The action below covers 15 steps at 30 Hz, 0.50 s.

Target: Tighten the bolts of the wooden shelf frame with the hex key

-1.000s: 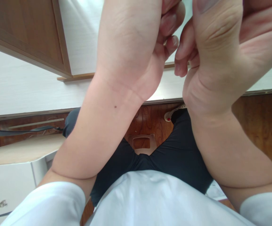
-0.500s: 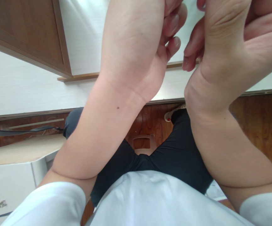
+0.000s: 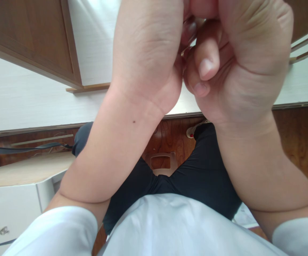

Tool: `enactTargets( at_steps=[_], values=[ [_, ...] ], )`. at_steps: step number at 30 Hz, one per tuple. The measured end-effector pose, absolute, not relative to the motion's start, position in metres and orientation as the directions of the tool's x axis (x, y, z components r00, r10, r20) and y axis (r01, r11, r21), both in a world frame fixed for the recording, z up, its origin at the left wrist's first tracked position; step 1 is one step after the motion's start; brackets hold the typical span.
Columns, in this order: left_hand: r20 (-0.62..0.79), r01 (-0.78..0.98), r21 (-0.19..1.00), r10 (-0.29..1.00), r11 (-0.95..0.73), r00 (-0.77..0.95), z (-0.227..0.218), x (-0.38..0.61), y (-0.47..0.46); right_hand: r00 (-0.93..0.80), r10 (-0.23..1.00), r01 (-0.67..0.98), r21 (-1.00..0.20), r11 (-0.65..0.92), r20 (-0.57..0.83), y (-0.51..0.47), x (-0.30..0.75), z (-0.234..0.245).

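Both hands are raised at the top of the head view, close together above a white tabletop point(image 3: 95, 42). My left hand point(image 3: 151, 60) shows its wrist and the heel of the palm, and its fingers curl inward toward the other hand. My right hand point(image 3: 247, 64) is bent in from the right, two of its fingers folded back toward the palm. The fingertips of the two hands meet or overlap near the top edge. Whatever lies between them, if anything, is hidden by the hands and the frame edge.
A brown wooden panel point(image 3: 28, 39) with a foot stands on the tabletop at left; another brown piece point(image 3: 307, 17) is at upper right. A white cabinet point(image 3: 10, 209) stands at lower left. Below are my dark-trousered legs point(image 3: 204, 174) and a stool point(image 3: 173, 161) on the wooden floor.
My right hand has turned and moved left against my left hand, its fingers now curled in. My left hand has shifted only slightly. The brown piece at upper right has come into view.
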State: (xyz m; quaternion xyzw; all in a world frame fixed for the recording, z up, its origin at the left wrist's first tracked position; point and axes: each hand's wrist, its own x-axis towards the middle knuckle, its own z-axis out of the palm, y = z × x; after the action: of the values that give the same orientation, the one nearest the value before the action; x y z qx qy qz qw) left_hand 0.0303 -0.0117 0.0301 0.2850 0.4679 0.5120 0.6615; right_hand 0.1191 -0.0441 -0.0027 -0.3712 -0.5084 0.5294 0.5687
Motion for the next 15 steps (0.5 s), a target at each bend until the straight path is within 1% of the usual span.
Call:
enactTargets(
  at_steps=[1,2,4,6,7,9,11,12,13,15],
  values=[
    [-0.332,-0.428,0.846,0.942,0.319,0.046,0.029,0.030,-0.011,-0.128,0.973,-0.235,-0.959,0.156,0.190,-0.045,0.123,-0.003],
    [-0.353,-0.457,0.822,0.934,0.339,0.058,0.029,0.030,-0.011,-0.141,0.970,-0.243,-0.956,0.162,0.200,-0.045,0.124,-0.003],
    [-0.416,-0.537,0.745,0.905,0.395,0.088,0.028,0.031,-0.011,-0.092,0.975,-0.225,-0.958,0.179,0.204,-0.047,0.124,-0.003],
    [-0.481,-0.603,0.660,0.869,0.448,0.118,0.028,0.031,-0.010,-0.002,0.982,-0.173,-0.968,0.184,0.187,-0.046,0.121,-0.001],
    [-0.489,-0.610,0.649,0.864,0.453,0.121,0.028,0.030,-0.010,0.032,0.982,-0.152,-0.970,0.191,0.188,-0.045,0.119,-0.001],
    [-0.443,-0.554,0.718,0.891,0.420,0.101,0.027,0.029,-0.010,0.047,0.973,-0.139,-0.963,0.229,0.225,-0.042,0.114,0.002],
    [-0.340,-0.467,0.814,0.935,0.345,0.098,0.025,0.028,-0.009,0.059,0.954,-0.133,-0.945,0.299,0.294,-0.039,0.108,0.007],
    [-0.298,-0.442,0.840,0.948,0.314,0.107,0.024,0.027,-0.008,0.098,0.940,-0.113,-0.934,0.338,0.328,-0.039,0.105,0.010],
    [-0.277,-0.441,0.846,0.954,0.300,0.117,0.024,0.026,-0.007,0.158,0.921,-0.076,-0.926,0.370,0.355,-0.039,0.101,0.012],
    [-0.301,-0.504,0.804,0.947,0.317,0.115,0.023,0.026,-0.006,0.272,0.868,-0.002,-0.902,0.431,0.415,-0.041,0.095,0.017]
  ],
)
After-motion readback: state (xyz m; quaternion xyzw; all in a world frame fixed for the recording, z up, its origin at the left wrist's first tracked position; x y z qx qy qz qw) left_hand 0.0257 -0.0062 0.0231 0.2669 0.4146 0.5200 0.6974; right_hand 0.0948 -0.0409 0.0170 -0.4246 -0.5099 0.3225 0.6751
